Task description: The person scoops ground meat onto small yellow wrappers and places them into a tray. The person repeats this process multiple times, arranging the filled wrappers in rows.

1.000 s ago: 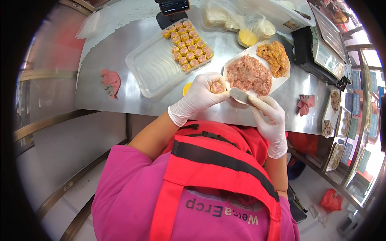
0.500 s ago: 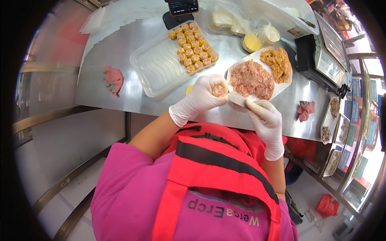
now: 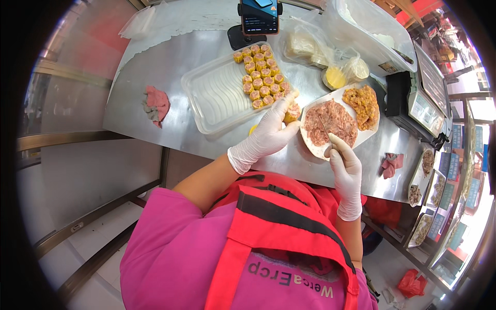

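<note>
My left hand [image 3: 266,132], in a white glove, is closed around an open-topped dumpling [image 3: 292,113] with a yellow wrapper and pink meat filling. My gloved right hand [image 3: 347,166] grips a thin spatula [image 3: 327,135], seen nearly edge-on, its blade at the minced meat [image 3: 338,118]. That meat lies on a white plate [image 3: 311,149] beside a heap of orange, chunky filling [image 3: 362,106]. Left of the plate, a clear plastic tray [image 3: 213,98] holds several finished dumplings [image 3: 266,72] in rows along its right side. A bit of something yellow [image 3: 252,129] shows beside my left hand.
Behind the plate are bagged yellow wrappers [image 3: 336,77], a bag of pale sheets [image 3: 305,44] and a large plastic bin [image 3: 361,31]. A phone on a stand [image 3: 258,20] is at the back. Scales [image 3: 426,98] stand right. Cloths [image 3: 156,106] lie on the metal table [image 3: 134,77].
My hands have moved apart. The spatula has left the dumpling and gone down to the minced meat; my left hand has shifted right, still holding the dumpling. The view has tilted slightly.
</note>
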`<state>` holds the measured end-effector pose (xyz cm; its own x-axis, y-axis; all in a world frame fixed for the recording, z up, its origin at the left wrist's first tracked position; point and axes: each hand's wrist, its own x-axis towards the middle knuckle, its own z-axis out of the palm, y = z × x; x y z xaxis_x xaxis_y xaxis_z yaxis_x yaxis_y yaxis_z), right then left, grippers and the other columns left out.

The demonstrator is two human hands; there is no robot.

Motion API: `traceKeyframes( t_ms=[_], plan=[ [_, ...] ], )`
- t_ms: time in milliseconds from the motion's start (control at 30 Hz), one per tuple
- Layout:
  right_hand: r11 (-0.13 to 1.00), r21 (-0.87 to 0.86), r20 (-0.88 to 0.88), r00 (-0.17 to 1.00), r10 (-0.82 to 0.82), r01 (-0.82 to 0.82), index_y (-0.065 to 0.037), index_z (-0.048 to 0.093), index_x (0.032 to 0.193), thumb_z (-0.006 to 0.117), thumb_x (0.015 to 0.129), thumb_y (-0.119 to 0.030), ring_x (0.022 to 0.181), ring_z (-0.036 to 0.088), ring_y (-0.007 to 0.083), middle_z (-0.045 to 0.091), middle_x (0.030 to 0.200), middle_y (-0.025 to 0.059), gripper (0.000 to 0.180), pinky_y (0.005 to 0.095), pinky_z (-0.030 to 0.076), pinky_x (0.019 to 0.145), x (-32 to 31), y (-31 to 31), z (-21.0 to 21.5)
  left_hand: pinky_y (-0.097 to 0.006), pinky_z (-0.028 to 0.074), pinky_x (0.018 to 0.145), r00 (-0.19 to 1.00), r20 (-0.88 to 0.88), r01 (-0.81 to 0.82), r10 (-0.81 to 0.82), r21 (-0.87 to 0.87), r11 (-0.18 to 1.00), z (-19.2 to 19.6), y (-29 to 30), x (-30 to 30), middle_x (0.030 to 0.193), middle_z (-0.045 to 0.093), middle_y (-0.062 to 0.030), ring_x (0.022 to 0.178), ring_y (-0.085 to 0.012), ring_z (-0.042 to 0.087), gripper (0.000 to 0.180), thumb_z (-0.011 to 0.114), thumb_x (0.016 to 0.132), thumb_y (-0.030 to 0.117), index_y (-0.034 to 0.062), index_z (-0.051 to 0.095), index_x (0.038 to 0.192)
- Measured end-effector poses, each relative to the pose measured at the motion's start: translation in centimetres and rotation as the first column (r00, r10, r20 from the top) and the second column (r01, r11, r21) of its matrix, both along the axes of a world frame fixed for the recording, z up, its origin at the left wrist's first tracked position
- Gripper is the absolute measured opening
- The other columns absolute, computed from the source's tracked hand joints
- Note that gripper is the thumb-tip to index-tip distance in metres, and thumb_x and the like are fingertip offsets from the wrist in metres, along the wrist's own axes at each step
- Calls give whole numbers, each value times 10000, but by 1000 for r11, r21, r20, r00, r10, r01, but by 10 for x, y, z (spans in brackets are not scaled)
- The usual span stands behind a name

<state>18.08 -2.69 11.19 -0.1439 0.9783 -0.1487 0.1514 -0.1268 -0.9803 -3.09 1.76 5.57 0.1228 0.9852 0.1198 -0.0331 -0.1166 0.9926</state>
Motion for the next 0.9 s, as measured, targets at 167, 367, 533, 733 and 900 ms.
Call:
traceKeyframes(
  t_ms=[167,367,533,733,900],
  plan=[
    [999,45,35,999,14,-15,34,588,1206,540,901,22,980,589,116,653,1056,79,309,248,457,877,-13,5,6,-238,449,836,976,177,165,-128,-217,962,8,6,-8,1033,554,-41,952,-82,532,281,656,839,-18,3,553,1100],
    [981,177,218,975,40,-80,3,610,1174,560,881,23,860,595,132,639,963,83,298,245,467,786,-23,9,7,-215,436,743,980,194,76,-44,-164,984,-7,8,-4,846,526,23,813,-58,508,148,681,818,-29,56,566,860],
    [938,270,418,904,88,-216,-60,649,1139,599,834,27,760,600,155,594,818,70,321,248,460,685,-28,14,9,-261,427,743,995,-104,0,4,42,999,2,7,-7,836,555,-9,813,-106,524,137,722,752,-3,37,602,804],
    [891,356,526,849,60,-283,-100,689,1070,640,797,0,710,623,235,610,806,83,295,304,488,648,-35,18,4,-287,432,653,947,-319,12,47,181,983,-1,6,-14,737,538,-53,708,-178,537,155,717,719,27,36,570,768],
    [974,204,211,976,54,-98,-3,641,1132,596,849,24,898,637,164,671,967,108,288,275,488,803,-11,12,-19,-244,440,662,977,-166,-170,135,-220,961,-26,8,-53,743,535,3,710,-116,525,117,695,817,101,52,592,792]
  ],
)
